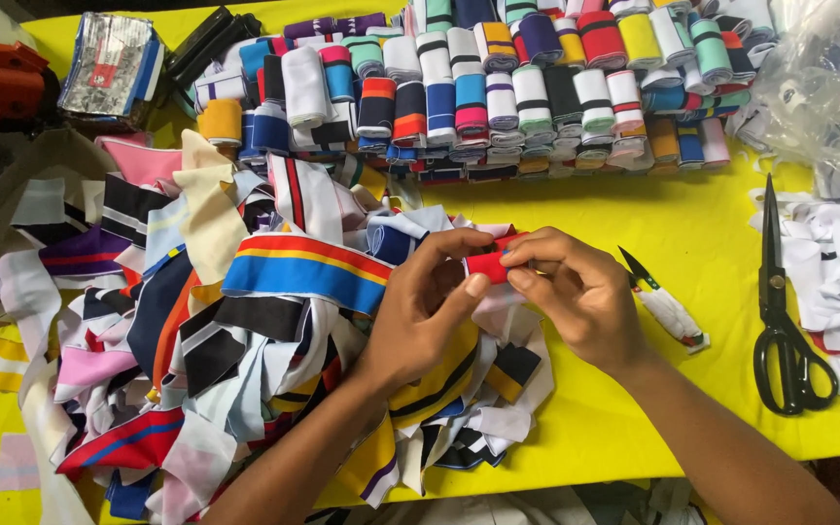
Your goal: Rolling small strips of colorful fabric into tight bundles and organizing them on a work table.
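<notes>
Centrally, both hands meet over the yellow bench (692,243). Left hand (430,311): fingers curled, thumb pressed up against a small red fabric strip (487,264), pinching its near end. Right hand (576,292): fingertips closed on the same strip from the right side, thumb and forefinger together on its edge. Strip sits between the two hands, lifted just above a loose heap of striped ribbed fabric strips (245,331) that spreads left across the bench. A blue, yellow and red striped band (308,267) lies on top of the heap, just left of the left hand. Small thread snips (663,301) rest just right of the right hand; large black scissors (785,321) lie further right. Rows of rolled striped fabric bands (498,87) stand stacked along the far edge.
</notes>
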